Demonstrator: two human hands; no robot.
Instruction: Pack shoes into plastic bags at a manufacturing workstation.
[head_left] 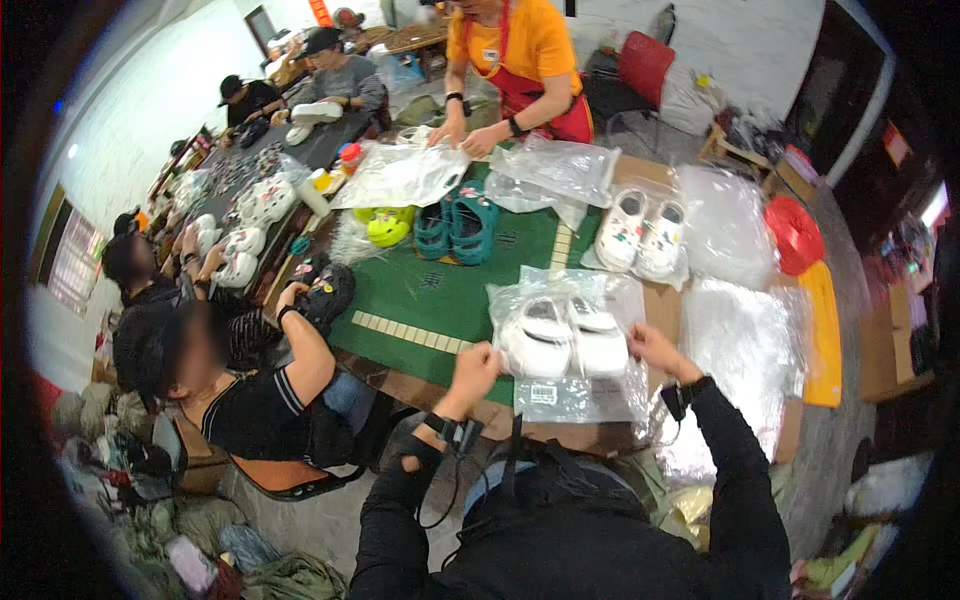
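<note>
At the near edge of the green-topped table [395, 290], a pair of white shoes [545, 350] sits in a clear bag [600, 402], toes toward us. Our left hand [477, 372] has its fingers curled closed on the bag's left edge, seemingly pinching the film. Our right hand [655, 350] is at the right edge, thumb and fingers drawn close together; we cannot tell whether film is caught between them.

On the bag's near left part we see a white barcode label [541, 394], its print too small to read; fainter print to its right is equally unclear. Dark characters [432, 281] mark the green top, near a strip of pale tiles [410, 330].

Farther right lie white clogs [625, 230] with colourful charms; far left of our bag stand teal clogs [472, 225]. Beyond, a co-worker in an orange shirt [540, 45] wears a small white tag [490, 56] and handles another bag [400, 175].
</note>
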